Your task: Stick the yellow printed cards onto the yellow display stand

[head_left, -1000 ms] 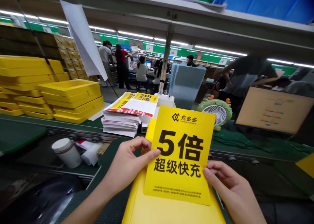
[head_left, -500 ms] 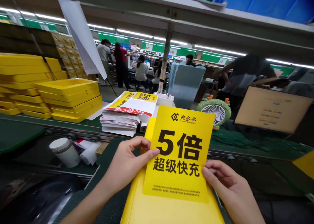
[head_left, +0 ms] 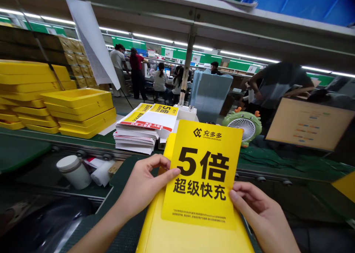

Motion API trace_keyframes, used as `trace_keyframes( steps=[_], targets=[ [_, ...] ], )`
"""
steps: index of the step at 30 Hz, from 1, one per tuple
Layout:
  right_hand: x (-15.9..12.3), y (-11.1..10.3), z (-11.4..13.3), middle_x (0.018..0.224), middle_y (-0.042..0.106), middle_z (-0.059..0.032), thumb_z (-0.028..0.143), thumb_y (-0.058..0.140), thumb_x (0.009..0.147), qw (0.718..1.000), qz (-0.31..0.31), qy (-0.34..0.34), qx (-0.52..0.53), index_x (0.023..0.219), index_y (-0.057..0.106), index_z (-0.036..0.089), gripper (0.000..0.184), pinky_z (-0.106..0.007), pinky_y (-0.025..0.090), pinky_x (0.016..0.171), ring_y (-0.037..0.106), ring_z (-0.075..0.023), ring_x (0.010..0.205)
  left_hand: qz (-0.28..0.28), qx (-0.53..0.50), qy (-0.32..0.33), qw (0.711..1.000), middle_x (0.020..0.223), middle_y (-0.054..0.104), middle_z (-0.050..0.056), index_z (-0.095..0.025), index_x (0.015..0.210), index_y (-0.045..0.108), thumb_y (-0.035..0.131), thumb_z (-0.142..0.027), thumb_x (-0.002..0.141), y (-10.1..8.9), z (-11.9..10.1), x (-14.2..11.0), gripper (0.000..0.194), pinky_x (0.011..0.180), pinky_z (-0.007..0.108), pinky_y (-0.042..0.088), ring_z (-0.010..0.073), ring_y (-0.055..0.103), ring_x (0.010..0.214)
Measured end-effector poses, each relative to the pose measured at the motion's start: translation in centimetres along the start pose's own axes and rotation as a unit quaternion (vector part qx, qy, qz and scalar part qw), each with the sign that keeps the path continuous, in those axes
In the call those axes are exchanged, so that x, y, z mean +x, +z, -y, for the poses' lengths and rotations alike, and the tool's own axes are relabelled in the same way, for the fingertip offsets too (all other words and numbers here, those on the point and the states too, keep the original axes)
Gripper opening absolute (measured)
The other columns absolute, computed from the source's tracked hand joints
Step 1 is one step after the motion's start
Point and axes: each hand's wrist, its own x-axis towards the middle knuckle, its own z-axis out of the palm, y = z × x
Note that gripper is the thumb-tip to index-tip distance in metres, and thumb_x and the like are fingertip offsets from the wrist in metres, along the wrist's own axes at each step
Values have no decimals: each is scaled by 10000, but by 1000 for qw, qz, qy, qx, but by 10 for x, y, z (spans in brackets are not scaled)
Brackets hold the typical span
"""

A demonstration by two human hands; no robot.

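I hold a yellow printed card (head_left: 203, 173) with a large black "5" and Chinese characters, upright in front of me. My left hand (head_left: 142, 186) pinches its left edge, thumb on the front. My right hand (head_left: 259, 212) grips its lower right corner. Under the card lies a yellow box (head_left: 172, 238) on the green belt, partly hidden by the card. Behind it stands a stack of printed sheets (head_left: 142, 129).
Stacked yellow trays (head_left: 80, 112) fill the left side. A white roll (head_left: 73, 171) lies in the channel at lower left. A green desk fan (head_left: 244, 123), a blue plastic bin (head_left: 209, 94) and a tilted board (head_left: 307, 123) stand behind. Several people work in the background.
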Motion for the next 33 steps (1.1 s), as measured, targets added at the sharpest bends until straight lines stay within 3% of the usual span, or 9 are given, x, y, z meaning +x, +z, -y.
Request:
trace_keyframes(
  steps=[8, 13, 16, 20, 22, 25, 29, 31, 33],
  targets=[
    [-2, 8, -4, 807, 692, -60, 535, 705, 742, 992, -62, -77, -84, 853, 654, 192, 364, -186, 562, 665, 657, -190, 790, 1, 22, 15, 1000, 907, 666, 54, -175, 733, 575, 711, -442, 776, -2, 2, -1, 303, 708, 326, 539, 217, 636, 826],
    [-8, -4, -7, 912, 727, -35, 463, 569, 872, 919, -140, -241, -280, 1210, 550, 276, 386, -324, 558, 761, 635, -235, 970, -4, 77, 51, 996, 854, 633, 43, -179, 693, 589, 674, -427, 798, -5, 1, -2, 282, 683, 315, 495, 196, 600, 790],
    [-1, -6, 6, 1034, 713, -17, 505, 542, 875, 898, -174, -250, -316, 1277, 488, 332, 440, -452, 488, 928, 606, -263, 1055, -26, 156, 101, 982, 822, 615, 26, -214, 706, 639, 633, -433, 826, -7, -3, -1, 251, 752, 362, 466, 208, 578, 828],
    [27, 9, 23, 1157, 665, -23, 565, 546, 868, 978, -65, -146, -136, 1282, 427, 341, 485, -369, 540, 880, 605, -234, 1103, -68, 314, 197, 926, 902, 674, 17, -249, 745, 689, 511, -445, 905, -12, -6, -7, 310, 1054, 525, 307, 233, 583, 969],
    [44, 17, 25, 1181, 646, -41, 572, 564, 862, 991, 10, -114, -73, 1288, 398, 331, 517, -347, 575, 817, 632, -230, 1056, -102, 406, 217, 882, 1116, 667, 56, -232, 1052, 673, 456, -455, 932, -13, -9, -14, 333, 1090, 598, 240, 277, 562, 1099],
    [58, 19, 17, 1279, 583, -46, 591, 541, 869, 992, 28, -107, -63, 1301, 396, 340, 520, -375, 565, 871, 596, -232, 1117, -130, 514, 268, 804, 1399, 465, 132, -134, 1447, 312, 429, -460, 941, -7, -18, -26, 614, 1103, 637, 205, 332, 425, 1291],
    [47, 6, 2, 1311, 551, -45, 556, 480, 914, 975, -91, -173, -103, 1232, 494, 306, 405, -419, 435, 1050, 496, -233, 1237, 195, 506, 394, 742, 1452, 382, 20, -255, 1480, 246, 357, -371, 989, 22, -30, -19, 516, 1163, 464, 242, 242, 355, 1352],
    [28, -2, -2, 1191, 621, -62, 477, 445, 952, 958, -95, -232, -142, 1180, 546, 292, 311, -395, 480, 996, 567, -230, 1144, 347, 466, 337, 741, 1478, 322, -21, -334, 1467, 251, 270, -403, 1011, 36, -34, 5, 462, 1165, 453, 243, 214, 310, 1373],
    [3, -7, -2, 1039, 676, -57, 424, 420, 974, 942, -33, -282, -179, 1105, 605, 296, 260, -367, 532, 907, 624, -220, 1037, 371, 456, 245, 770, 1519, 230, 5, -316, 1470, 242, 260, -579, 965, 43, -34, 44, 570, 1172, 517, 156, 248, 199, 1413]
  ],
)
